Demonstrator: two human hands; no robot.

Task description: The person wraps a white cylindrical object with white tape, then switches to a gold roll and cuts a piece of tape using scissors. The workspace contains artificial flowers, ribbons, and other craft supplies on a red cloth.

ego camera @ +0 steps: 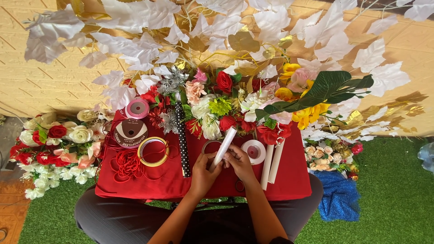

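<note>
Both my hands hold a white rolled paper tube [225, 145] tilted up to the right over a red cloth [153, 180] that covers a small table. My left hand [203, 174] grips the tube's lower end. My right hand [238, 161] pinches it from the right side. A clear tape roll [209, 145] lies just behind my left hand. A white tape roll [253, 151] sits right of my right hand, beside two more white tubes [271, 165].
On the cloth lie a black dotted roll [182, 140], a yellow tape ring [153, 151], red cord [127, 163], a brown ribbon spool [130, 131] and a pink spool [137, 108]. Artificial flowers [217, 97] and white leaves [135, 45] crowd the back. Rose bunches [54, 144] and blue glitter fabric [339, 196] lie on green turf.
</note>
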